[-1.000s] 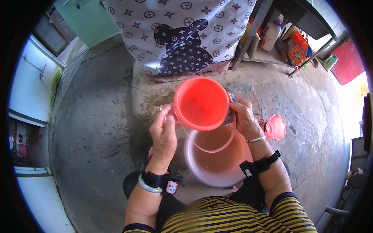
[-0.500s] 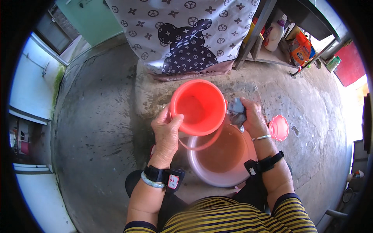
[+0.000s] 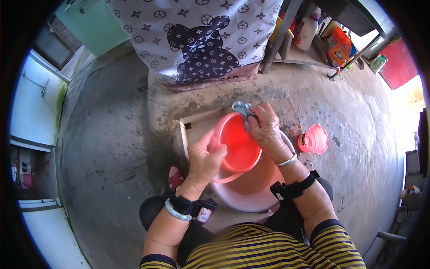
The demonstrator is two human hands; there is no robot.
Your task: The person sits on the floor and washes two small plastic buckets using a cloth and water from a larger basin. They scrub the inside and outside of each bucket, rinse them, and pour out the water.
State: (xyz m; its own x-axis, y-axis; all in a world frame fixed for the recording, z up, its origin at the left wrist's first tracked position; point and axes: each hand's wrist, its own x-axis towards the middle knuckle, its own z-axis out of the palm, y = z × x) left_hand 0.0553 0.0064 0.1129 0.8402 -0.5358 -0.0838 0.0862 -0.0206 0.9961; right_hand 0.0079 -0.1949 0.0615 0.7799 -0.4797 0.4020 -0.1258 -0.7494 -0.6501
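Left hand clamped on near-left rim of small red bucket, fingers curled over edge. Right hand closed round grey rag, pressing it at bucket's far rim. Bucket tilted, sitting over bigger pink basin on concrete floor. Pink scoop just right. Patterned cloth hanging far side, detergent bottles on shelf far right.

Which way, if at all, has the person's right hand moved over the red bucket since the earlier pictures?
Yes. The right hand with its grey cloth has come from the red bucket's right side onto its far rim, inward.
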